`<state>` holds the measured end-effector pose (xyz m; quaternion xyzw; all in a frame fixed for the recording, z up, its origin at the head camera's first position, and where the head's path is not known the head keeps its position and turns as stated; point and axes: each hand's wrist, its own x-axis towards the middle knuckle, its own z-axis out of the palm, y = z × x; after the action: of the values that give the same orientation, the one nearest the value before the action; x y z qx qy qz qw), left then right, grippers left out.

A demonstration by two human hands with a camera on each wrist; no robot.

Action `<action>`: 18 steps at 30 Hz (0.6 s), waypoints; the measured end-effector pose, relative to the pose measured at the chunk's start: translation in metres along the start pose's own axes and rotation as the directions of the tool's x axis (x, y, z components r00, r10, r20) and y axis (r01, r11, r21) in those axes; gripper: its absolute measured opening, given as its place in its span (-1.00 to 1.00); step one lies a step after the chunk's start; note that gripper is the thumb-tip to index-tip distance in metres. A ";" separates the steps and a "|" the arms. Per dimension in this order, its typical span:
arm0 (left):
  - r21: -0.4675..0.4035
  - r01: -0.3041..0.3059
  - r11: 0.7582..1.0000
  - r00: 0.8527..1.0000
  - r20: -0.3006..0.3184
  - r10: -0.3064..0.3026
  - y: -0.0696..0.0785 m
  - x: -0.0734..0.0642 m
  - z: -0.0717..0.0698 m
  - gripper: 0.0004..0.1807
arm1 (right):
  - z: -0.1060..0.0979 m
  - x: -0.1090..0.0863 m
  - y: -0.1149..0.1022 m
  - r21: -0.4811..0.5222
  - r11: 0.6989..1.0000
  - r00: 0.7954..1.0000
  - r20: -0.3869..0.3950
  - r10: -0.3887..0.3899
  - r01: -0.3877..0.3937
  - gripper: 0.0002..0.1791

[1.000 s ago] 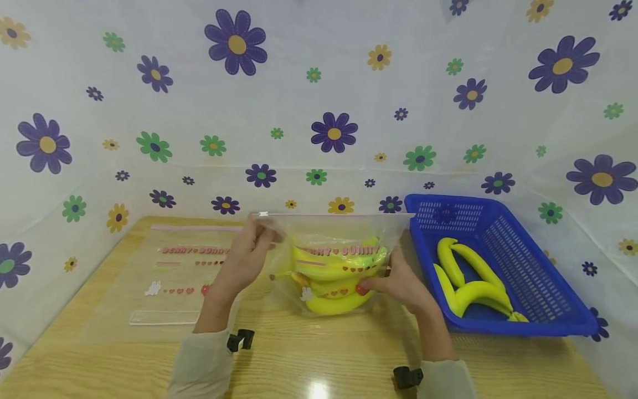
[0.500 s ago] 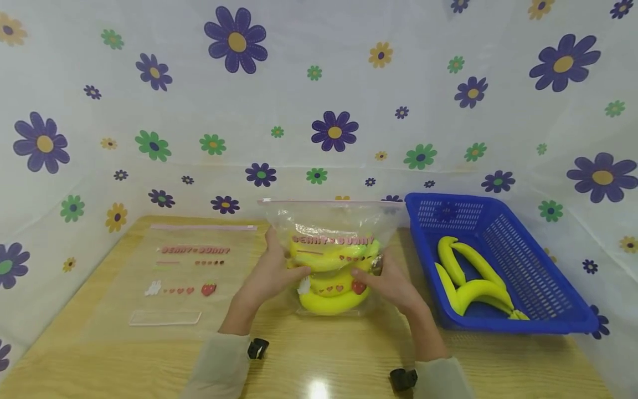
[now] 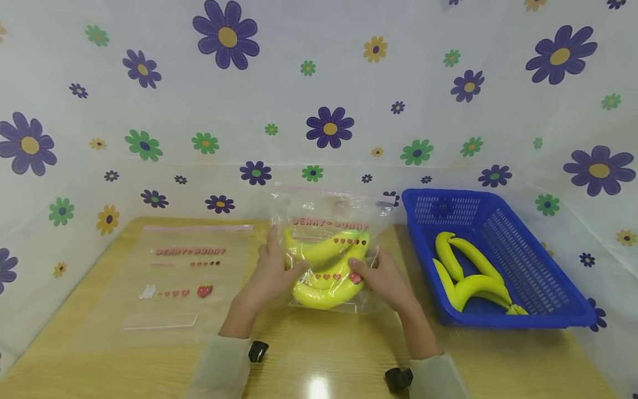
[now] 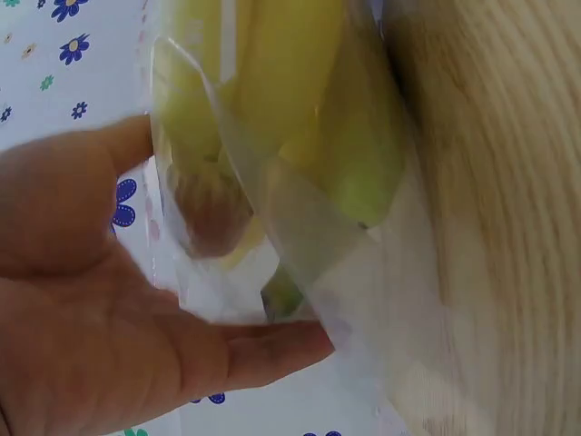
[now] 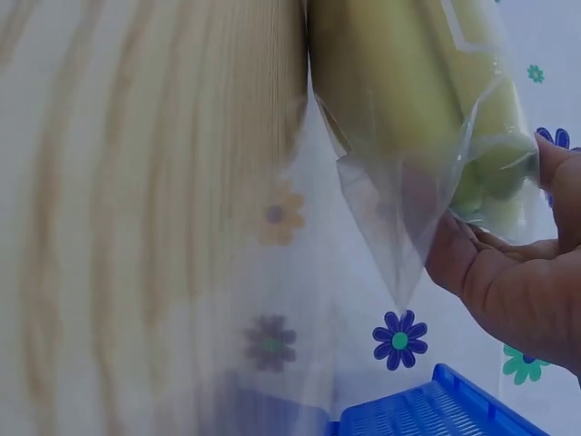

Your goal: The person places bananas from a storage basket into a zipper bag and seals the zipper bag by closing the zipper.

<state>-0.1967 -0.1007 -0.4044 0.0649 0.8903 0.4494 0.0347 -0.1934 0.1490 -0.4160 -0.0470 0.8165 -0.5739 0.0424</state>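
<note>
A clear zip bag (image 3: 334,205) with a pink top strip and red "BERRY BUNNY" print holds several yellow bananas (image 3: 321,296). It tilts between both hands over the table. My left hand (image 3: 266,274) grips its left side, thumb across the front and fingers behind. On the opposite side my right hand (image 3: 391,280) does the same, its thumb near the strawberry print. From the left wrist, banana ends (image 4: 213,213) show through the plastic beside the thumb and fingers. In the right wrist view a loose corner of the bag (image 5: 395,227) hangs by the fingers.
Another clear zip bag (image 3: 174,271) lies flat on the wooden table (image 3: 319,349) at the left. To the right stands a blue plastic basket (image 3: 548,318) with several bananas (image 3: 480,288) inside. A flower-print sheet (image 3: 279,94) hangs behind the table.
My left hand has left the bag's top corner and moved down to its left side. The bag now leans back, its top edge higher. The head view has shifted slightly.
</note>
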 end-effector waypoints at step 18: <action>0.070 -0.007 0.998 0.966 0.258 -0.011 -0.012 -0.001 -0.009 0.23 | -0.010 0.000 0.002 -0.038 0.993 0.956 0.278 -0.096 0.111 0.34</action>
<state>-0.1976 -0.1154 -0.4083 0.1233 0.8935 0.4055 0.1486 -0.1950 0.1594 -0.4148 -0.1704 0.8140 -0.5413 0.1243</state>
